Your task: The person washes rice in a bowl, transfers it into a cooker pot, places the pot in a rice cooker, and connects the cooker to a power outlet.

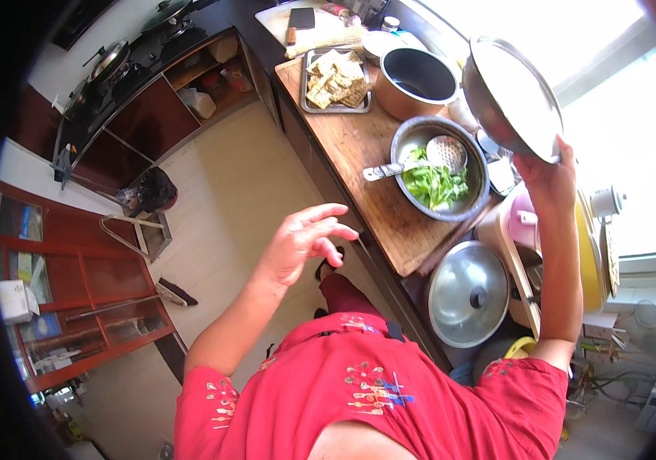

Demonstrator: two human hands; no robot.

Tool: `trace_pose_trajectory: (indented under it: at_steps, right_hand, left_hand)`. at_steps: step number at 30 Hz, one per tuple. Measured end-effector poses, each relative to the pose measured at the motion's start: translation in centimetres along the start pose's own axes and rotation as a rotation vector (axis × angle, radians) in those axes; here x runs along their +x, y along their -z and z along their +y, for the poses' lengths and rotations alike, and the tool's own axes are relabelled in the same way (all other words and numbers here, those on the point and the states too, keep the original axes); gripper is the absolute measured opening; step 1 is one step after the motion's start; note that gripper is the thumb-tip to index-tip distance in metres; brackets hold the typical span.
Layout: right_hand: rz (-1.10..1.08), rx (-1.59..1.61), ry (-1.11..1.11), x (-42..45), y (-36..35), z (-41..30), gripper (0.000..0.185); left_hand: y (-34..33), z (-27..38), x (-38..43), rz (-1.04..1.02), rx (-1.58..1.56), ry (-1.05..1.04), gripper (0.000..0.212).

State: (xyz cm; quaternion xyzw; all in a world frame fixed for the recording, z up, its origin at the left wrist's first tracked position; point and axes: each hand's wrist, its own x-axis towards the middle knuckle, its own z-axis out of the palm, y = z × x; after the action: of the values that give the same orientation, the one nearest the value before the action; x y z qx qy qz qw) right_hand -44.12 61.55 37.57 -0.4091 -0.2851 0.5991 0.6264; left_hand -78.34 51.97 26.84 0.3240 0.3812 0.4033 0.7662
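My right hand (549,169) grips the lower rim of a large round metal bowl (509,98), lifted and tilted on edge by the window. Its inside looks glaring white, so I cannot tell what is in it. Over the floor beside the counter, my left hand (307,238) hangs in the air with fingers apart and nothing in them. Between my hands, a grey metal basin (399,144) stands on a wooden board (356,167). Chopped leafy greens (434,184) lie in it, with a perforated skimmer (447,154) resting on them and its handle over the rim.
Behind the basin stand a copper-coloured pot (391,95) and a metal tray (306,100) of flat tan pieces. A cleaver (300,23) lies on a cutting board farther back. A glass lid (466,296) leans near my right arm. A stool (155,236) stands on the floor.
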Motion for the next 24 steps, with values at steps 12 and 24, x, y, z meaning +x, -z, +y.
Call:
trace_pose_trajectory:
  at_steps: [12,24]
  right_hand:
    - [0.182,-0.058,-0.082,20.8,-0.1,7.4,0.041]
    - [0.489,-0.081,-0.213,27.6,1.8,15.0,0.025]
  left_hand:
    - [6.0,7.4,14.4,0.007,-0.157,0.080,0.036]
    - [9.4,13.4,32.5,-0.339,-0.118,0.337,0.036]
